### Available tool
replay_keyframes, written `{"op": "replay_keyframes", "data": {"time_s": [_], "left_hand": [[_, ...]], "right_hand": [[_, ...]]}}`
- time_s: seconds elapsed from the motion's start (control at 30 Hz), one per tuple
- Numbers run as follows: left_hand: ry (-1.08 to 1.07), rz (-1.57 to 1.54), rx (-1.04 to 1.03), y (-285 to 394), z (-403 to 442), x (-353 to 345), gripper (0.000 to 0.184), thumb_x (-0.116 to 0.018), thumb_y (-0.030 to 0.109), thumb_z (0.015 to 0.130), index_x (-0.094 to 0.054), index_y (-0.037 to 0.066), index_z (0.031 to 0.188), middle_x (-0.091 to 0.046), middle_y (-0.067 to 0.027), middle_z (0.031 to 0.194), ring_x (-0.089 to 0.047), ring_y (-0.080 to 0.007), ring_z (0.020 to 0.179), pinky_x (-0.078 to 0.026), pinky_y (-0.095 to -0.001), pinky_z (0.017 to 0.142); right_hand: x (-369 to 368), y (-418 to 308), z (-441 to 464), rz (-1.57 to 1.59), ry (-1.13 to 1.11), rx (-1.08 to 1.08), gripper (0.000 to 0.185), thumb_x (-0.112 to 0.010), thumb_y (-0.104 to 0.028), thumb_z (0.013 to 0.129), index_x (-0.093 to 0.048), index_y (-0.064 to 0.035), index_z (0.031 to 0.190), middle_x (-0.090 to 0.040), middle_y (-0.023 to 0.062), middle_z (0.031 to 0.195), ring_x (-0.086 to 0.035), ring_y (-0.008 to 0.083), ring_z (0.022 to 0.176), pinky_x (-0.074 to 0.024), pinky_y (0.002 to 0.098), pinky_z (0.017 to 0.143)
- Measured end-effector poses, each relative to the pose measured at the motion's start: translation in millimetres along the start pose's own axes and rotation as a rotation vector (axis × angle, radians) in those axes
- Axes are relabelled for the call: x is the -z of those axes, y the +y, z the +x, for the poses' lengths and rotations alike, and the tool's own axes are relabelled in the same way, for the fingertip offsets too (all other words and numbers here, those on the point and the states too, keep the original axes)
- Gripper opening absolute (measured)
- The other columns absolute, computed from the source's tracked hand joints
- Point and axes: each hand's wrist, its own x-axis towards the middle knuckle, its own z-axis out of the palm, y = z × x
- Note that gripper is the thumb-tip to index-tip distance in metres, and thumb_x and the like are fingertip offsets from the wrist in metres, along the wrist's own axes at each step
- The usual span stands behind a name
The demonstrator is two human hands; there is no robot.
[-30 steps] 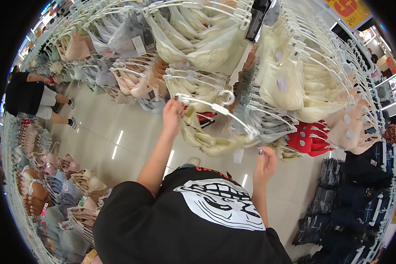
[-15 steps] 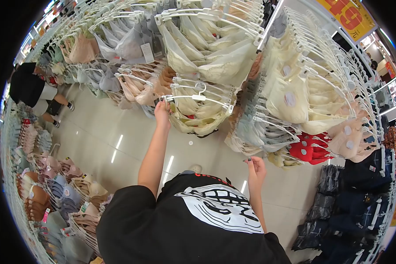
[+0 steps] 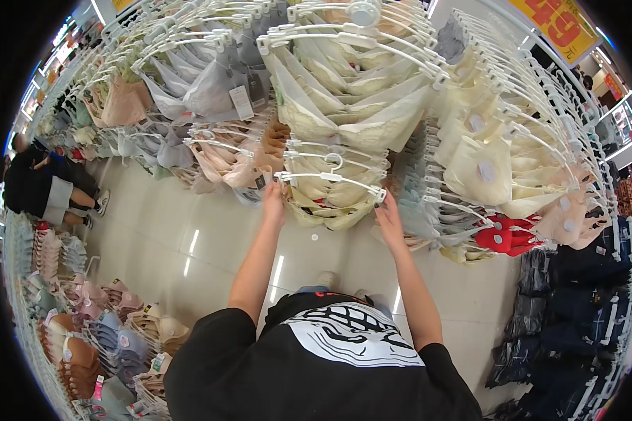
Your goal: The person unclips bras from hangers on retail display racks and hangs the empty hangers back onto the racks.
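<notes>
A white hanger (image 3: 330, 177) with a pale yellow-green bra (image 3: 333, 216) hangs at the front of the lower row, just below the larger cream bras (image 3: 351, 105). My left hand (image 3: 274, 200) is closed round the hanger's left end. At its right end, my right hand (image 3: 387, 214) has its fingers pressed together against the clip. The hanger lies nearly level between both hands, its hook upright in the middle. Parts of my fingertips are hidden behind the hanger ends.
Red bras (image 3: 507, 235) and cream ones hang to the right, dark packaged garments (image 3: 534, 302) below them. At the far left stands another person (image 3: 31, 184). More bras (image 3: 123, 344) fill a rack at lower left, beside the tiled floor (image 3: 189, 210).
The hanger and bra have gone from tilted in front of the rack to level against the lower row. My right hand has moved up and left to the hanger's right end.
</notes>
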Motion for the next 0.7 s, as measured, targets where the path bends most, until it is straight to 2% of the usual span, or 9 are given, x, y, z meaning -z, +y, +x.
{"op": "replay_keyframes", "data": {"time_s": [0.1,0.3,0.4,0.5,0.6,0.7], "left_hand": [[-0.025,0.007,-0.006,-5,4,5,0.018,-0.040,0.025,0.092,-0.047,0.009,0.088,-0.046,0.0022,0.070,-0.042,-0.0078,0.061,-0.036,-0.0222,0.057],[-0.019,0.115,-0.012,-16,7,5,0.022,-0.037,0.026,0.093,-0.048,0.009,0.088,-0.049,0.0015,0.070,-0.045,-0.0079,0.063,-0.038,-0.0223,0.061],[-0.031,0.121,-0.055,-20,15,6,0.022,-0.035,0.025,0.094,-0.048,0.008,0.092,-0.052,-0.0008,0.075,-0.048,-0.0095,0.067,-0.041,-0.0231,0.065],[-0.019,0.076,-0.041,-12,14,-3,0.024,-0.035,0.025,0.094,-0.048,0.006,0.099,-0.054,-0.0026,0.084,-0.049,-0.0105,0.074,-0.041,-0.0244,0.071],[-0.003,0.148,-0.050,-18,29,5,0.028,-0.035,0.025,0.094,-0.046,0.004,0.108,-0.054,-0.0045,0.096,-0.049,-0.0114,0.085,-0.040,-0.0255,0.078],[-0.047,0.322,-0.117,-59,65,67,0.034,-0.038,0.030,0.091,-0.041,0.009,0.119,-0.051,-0.0027,0.107,-0.049,-0.0124,0.093,-0.039,-0.0264,0.079]], "right_hand": [[-9,3,6,-0.056,0.060,-0.062,0.056,-0.044,-0.006,0.085,-0.019,-0.0095,0.135,-0.037,0.0068,0.129,-0.048,0.0143,0.098,-0.0400,0.0251,0.078],[-4,31,12,-0.086,0.021,0.080,0.063,-0.042,0.000,0.083,-0.013,-0.0110,0.138,-0.035,0.0068,0.132,-0.050,0.0122,0.094,-0.0389,0.0229,0.080],[-5,36,16,-0.060,0.044,0.009,0.067,-0.043,0.002,0.082,-0.009,-0.0118,0.138,-0.034,0.0070,0.132,-0.050,0.0120,0.095,-0.0376,0.0227,0.083],[-4,47,28,-0.172,0.046,0.035,0.071,-0.051,-0.003,0.078,-0.011,-0.0056,0.137,-0.031,0.0176,0.134,-0.048,0.0231,0.106,-0.0403,0.0304,0.086],[-7,47,30,-0.187,0.057,-0.093,0.074,-0.054,-0.005,0.078,-0.010,-0.0057,0.137,-0.030,0.0219,0.133,-0.046,0.0249,0.109,-0.0411,0.0310,0.086],[-15,56,22,-0.089,0.101,-0.030,0.076,-0.056,-0.008,0.077,-0.008,-0.0063,0.137,-0.033,0.0221,0.130,-0.047,0.0247,0.109,-0.0420,0.0310,0.085]]}}
